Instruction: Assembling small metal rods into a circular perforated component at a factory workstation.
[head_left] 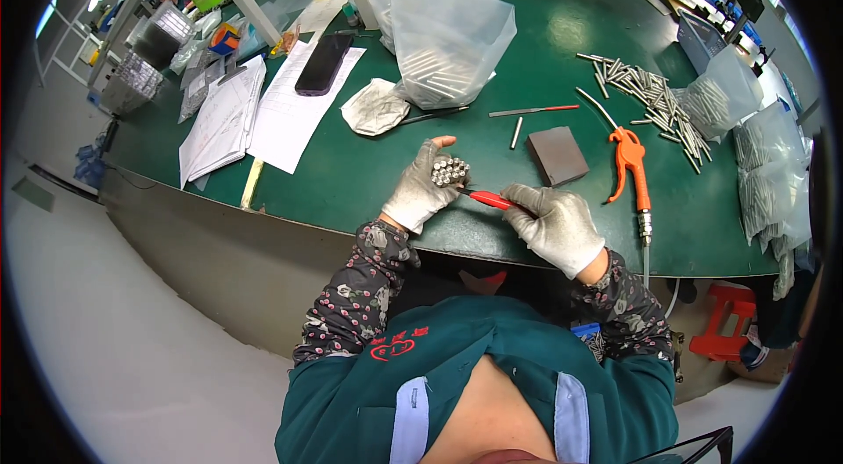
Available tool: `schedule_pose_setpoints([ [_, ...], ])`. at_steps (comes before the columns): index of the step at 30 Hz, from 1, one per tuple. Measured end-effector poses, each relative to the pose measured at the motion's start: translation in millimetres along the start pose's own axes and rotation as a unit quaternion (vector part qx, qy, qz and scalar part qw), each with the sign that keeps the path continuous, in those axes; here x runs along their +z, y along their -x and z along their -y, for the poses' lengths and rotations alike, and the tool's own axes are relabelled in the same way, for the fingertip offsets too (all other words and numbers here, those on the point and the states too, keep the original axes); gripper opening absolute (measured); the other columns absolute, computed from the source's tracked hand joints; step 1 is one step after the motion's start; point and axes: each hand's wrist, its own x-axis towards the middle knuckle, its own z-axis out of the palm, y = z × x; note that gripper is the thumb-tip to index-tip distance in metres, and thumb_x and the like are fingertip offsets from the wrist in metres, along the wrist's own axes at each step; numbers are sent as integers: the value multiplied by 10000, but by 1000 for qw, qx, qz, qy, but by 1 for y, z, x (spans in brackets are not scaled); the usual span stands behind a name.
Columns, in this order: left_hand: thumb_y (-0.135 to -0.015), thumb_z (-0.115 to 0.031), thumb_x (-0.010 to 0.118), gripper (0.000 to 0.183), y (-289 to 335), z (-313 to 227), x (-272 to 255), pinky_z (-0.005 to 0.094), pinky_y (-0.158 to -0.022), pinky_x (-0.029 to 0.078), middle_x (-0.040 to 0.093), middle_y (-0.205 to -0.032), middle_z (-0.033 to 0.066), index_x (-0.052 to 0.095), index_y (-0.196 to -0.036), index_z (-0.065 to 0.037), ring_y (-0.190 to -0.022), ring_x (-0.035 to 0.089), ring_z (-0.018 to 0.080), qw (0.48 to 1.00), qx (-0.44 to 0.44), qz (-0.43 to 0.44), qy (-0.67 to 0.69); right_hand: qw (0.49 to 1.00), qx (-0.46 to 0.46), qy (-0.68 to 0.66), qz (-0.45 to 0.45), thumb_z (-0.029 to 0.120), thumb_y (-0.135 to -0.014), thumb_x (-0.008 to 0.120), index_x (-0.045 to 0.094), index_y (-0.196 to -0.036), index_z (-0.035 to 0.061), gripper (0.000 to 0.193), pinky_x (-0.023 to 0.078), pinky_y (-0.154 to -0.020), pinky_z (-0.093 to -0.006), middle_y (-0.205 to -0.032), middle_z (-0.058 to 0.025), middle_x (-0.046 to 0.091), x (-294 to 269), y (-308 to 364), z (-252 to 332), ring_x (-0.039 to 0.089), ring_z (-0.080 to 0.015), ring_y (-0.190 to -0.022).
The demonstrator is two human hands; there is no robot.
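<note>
My left hand (416, 192), in a white glove with bare fingertips, is closed round a bundle of metal pins (450, 171), their round ends facing up. My right hand (555, 225), gloved alike, grips a red-handled tool (488, 199) whose thin dark tip points at the pins; its exact kind is too small to tell. Just beyond my hands lie a single metal pin (516, 132), a thin file with a red handle (534, 111) and a grey-brown square block (558, 156). An orange air blow gun (628, 165) rests right of the block.
Loose metal pins (654, 100) are heaped at the right. Pin-filled plastic bags stand at the back (448, 43) and right edge (773, 165). A crumpled white cloth (375, 107), a black phone (324, 64) and papers (224, 122) lie left. A red stool (727, 322) stands below the table.
</note>
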Motion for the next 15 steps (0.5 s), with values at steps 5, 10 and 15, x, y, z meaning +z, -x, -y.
schedule_pose_setpoints([
  [5,-665,51,629,639,-2,8,-2,245,-742,476,582,-850,27,382,-1238,-88,-802,592,124,999,3,26,42,1000,-7,-6,-10,232,-772,598,646,-938,94,221,474,-561,-399,-685,-139,611,0,-3,1,601,-312,-617],
  [10,-668,35,638,641,-2,9,-1,255,-744,475,578,-839,24,383,-1240,-98,-793,588,134,1000,6,23,20,1000,-7,-5,-15,238,-775,596,644,-935,90,224,473,-562,-400,-685,-137,611,2,-4,-2,602,-313,-620],
  [15,-668,16,665,644,-1,8,-2,264,-748,477,579,-854,36,392,-1237,-109,-801,590,145,1000,10,18,3,1000,2,-8,-12,247,-779,592,640,-938,92,227,471,-568,-404,-686,-134,612,2,-6,2,602,-316,-624],
])
